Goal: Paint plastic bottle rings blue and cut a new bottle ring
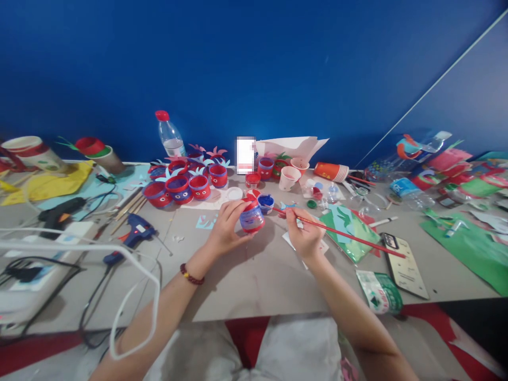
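Note:
My left hand (229, 228) is wrapped round a small cup painted red and blue (252, 217), held tilted above the table. Between the fingers of my right hand (304, 233) is a long red paintbrush (349, 235), its handle slanting down to the right. The brush's tip end points at an open pot of blue paint (265, 202), just behind the painted cup. A pot of red paint (253, 180) stands farther back. To the left are several finished-looking red and blue cups (180, 189) with eyes and paper leaf crowns.
Glue guns (137, 233) and a power strip (51, 270) with loose cables lie left. A clear bottle (170, 135) stands behind the cups. At right are stacked paper cups (331, 172), green paper (464, 248) and a phone (405, 267). A blue wall (254, 69) rises behind.

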